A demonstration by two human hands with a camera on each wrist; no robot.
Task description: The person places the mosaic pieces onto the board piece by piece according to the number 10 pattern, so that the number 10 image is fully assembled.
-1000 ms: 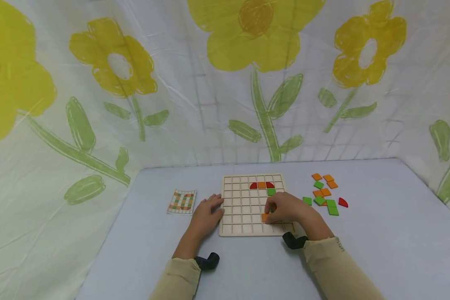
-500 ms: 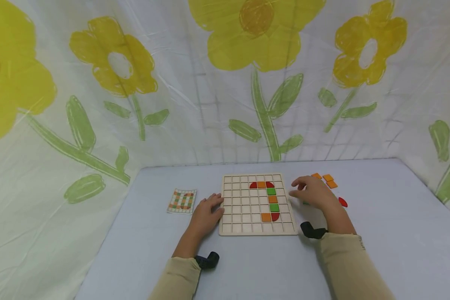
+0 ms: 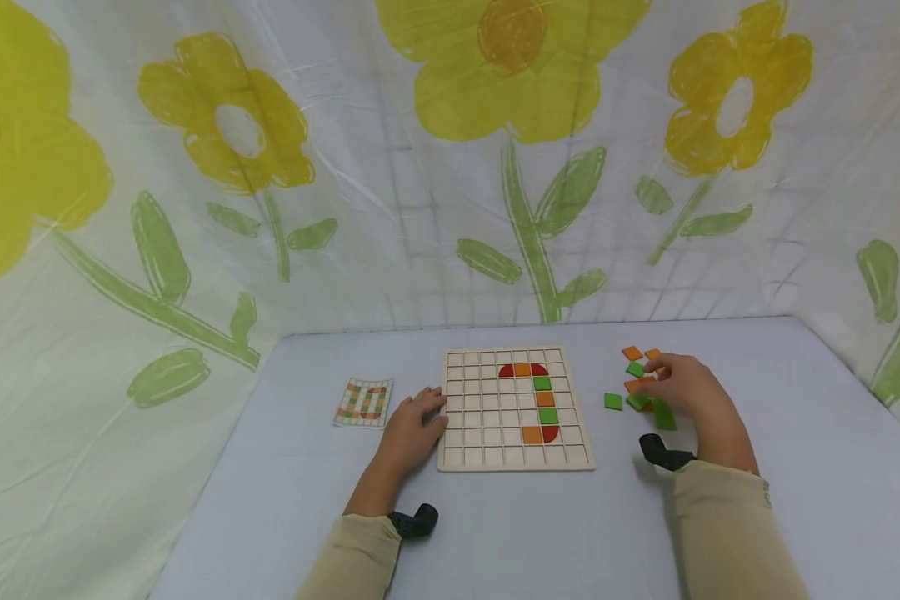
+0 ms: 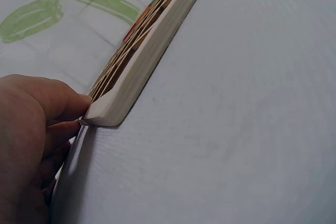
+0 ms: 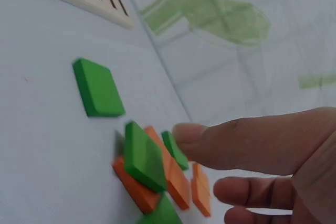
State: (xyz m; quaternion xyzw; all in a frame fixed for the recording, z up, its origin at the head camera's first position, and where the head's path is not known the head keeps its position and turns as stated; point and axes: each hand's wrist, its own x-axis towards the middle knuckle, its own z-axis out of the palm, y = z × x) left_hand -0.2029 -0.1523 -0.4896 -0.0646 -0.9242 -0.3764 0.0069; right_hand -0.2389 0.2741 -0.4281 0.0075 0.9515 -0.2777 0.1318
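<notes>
A pale wooden grid board [image 3: 465,425] lies mid-table. Red, orange and green tiles form a hooked row in its right half, ending in an orange square [image 3: 532,434] beside a red rounded piece [image 3: 550,433]. My left hand [image 3: 411,429] rests against the board's left edge; in the left wrist view its thumb [image 4: 68,100] touches the near corner. My right hand [image 3: 693,392] hovers over the loose tiles, thumb and fingers apart with nothing between them. Beneath it, a green square [image 5: 144,156] leans on orange ones [image 5: 134,184]. The hand covers part of the pile.
A small pattern card [image 3: 363,402] with coloured squares lies left of the board. One green square [image 3: 612,402] sits between board and pile. A flowered white cloth [image 3: 435,250] rises behind the table's back edge.
My right hand has left the orange square on the board's lower row and moved right, over the loose tiles. The left hand stays at the board's edge.
</notes>
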